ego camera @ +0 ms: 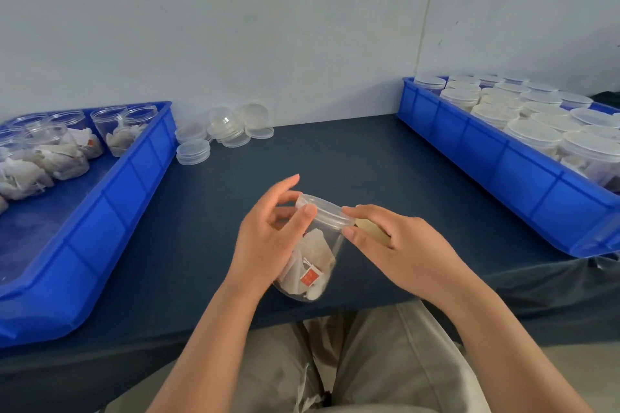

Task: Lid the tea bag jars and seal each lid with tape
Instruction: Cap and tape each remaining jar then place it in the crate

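A clear plastic jar [315, 255] with tea bags inside is tilted above the near edge of the dark table, a clear lid [327, 209] on its mouth. My left hand [268, 238] grips the jar's side, thumb resting on the lid's rim. My right hand [399, 245] holds a yellowish tape roll [372, 231] and its fingertips touch the lid's right edge. Most of the roll is hidden in my palm.
A blue tray [110, 198] on the left holds several open jars of tea bags [60, 147]. A blue tray [503, 164] on the right is full of lidded jars [533, 134]. Loose lids [218, 134] lie by the wall. My lap shows below the table edge.
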A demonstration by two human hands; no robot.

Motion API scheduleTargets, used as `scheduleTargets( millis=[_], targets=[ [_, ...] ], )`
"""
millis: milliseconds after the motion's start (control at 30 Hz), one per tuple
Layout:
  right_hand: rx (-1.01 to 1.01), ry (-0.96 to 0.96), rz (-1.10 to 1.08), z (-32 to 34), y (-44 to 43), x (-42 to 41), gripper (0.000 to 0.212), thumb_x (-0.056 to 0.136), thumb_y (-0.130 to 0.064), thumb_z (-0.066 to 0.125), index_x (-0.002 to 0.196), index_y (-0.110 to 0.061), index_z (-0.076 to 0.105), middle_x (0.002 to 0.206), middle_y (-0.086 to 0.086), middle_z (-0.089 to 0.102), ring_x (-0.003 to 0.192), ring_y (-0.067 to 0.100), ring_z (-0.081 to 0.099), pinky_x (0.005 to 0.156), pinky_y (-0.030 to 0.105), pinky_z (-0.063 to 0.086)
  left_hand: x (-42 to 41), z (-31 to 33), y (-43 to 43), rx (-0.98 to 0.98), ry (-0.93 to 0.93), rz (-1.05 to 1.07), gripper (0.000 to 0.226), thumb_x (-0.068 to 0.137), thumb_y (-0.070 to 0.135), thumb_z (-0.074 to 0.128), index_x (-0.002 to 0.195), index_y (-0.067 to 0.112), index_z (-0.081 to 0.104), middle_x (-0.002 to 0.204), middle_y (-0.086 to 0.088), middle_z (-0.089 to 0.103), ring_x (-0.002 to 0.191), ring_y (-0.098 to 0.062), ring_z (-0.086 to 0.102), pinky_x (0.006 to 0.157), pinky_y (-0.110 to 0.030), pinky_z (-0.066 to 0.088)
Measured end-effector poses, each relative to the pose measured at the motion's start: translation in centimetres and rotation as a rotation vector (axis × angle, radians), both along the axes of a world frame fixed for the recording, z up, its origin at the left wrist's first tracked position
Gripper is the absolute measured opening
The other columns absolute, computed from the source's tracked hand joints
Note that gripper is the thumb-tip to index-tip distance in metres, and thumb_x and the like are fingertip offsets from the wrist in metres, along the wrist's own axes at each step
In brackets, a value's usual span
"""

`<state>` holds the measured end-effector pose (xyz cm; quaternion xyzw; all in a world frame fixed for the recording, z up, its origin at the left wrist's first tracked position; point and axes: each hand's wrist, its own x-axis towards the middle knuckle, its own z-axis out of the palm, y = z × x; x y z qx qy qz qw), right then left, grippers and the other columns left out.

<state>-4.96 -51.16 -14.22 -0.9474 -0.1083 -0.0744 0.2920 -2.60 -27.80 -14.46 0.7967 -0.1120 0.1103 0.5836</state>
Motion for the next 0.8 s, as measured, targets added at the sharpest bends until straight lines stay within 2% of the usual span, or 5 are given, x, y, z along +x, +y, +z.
scheduleTargets(
  millis=[100, 200, 333, 567, 800],
  targets=[
    [-0.022, -0.020, -0.036, 0.1, 0.8, -0.6, 0.055, 0.093, -0.087, 0.030, 0.138, -0.063, 0.050, 0.121, -0.029, 0.070, 0.100, 0.002, 0.068, 0.083, 0.027, 0.056, -1.4, 0.3, -0.9, 0.258, -0.037, 0.098, 0.067, 0.089, 0.085, 0.042, 0.149, 0.055, 0.047, 0.118, 0.050, 0.057, 0.111, 0.022, 0.054, 0.079, -0.007, 0.045],
    [-0.008, -0.029, -0.023, -0.2, 1.8, -1.1, 0.056, 0.095, -0.082, 0.028, 0.138, -0.057, 0.055, 0.115, -0.032, 0.070, 0.101, 0.000, 0.067, 0.080, 0.025, 0.055, -2.1, 0.2, -1.7, 0.450, -0.046, 0.167, 0.090, 0.076, 0.098, 0.044, 0.152, 0.052, 0.033, 0.115, 0.041, 0.050, 0.103, 0.018, 0.049, 0.077, -0.011, 0.037],
    [0.027, -0.031, 0.004, 0.2, 1.6, -0.8, 0.046, 0.098, -0.077, 0.039, 0.140, -0.060, 0.048, 0.101, -0.040, 0.060, 0.080, -0.008, 0.059, 0.070, 0.014, 0.042, -1.2, 0.2, -1.2, 0.329, -0.017, 0.136, 0.080, 0.077, 0.090, 0.048, 0.147, 0.054, 0.039, 0.111, 0.041, 0.055, 0.105, 0.027, 0.050, 0.073, -0.008, 0.039],
    [0.046, 0.055, 0.134, 1.0, -0.6, -0.2, 0.048, 0.098, -0.076, 0.041, 0.144, -0.067, 0.033, 0.090, -0.016, 0.068, 0.078, 0.006, 0.066, 0.060, 0.021, 0.047, 1.1, -0.2, 2.2, 0.096, 0.069, -0.049, 0.060, 0.087, 0.076, 0.054, 0.141, 0.053, 0.055, 0.124, 0.031, 0.067, 0.115, 0.007, 0.063, 0.083, -0.003, 0.046],
    [0.043, 0.022, 0.153, -0.1, -0.7, 0.5, 0.043, 0.096, -0.081, 0.034, 0.139, -0.078, 0.034, 0.093, -0.019, 0.067, 0.086, 0.005, 0.066, 0.065, 0.025, 0.055, 2.1, -2.7, 3.2, -0.084, 0.114, -0.240, 0.066, 0.097, 0.078, 0.052, 0.148, 0.037, 0.057, 0.142, 0.003, 0.067, 0.133, -0.020, 0.063, 0.108, -0.038, 0.051]
  ],
)
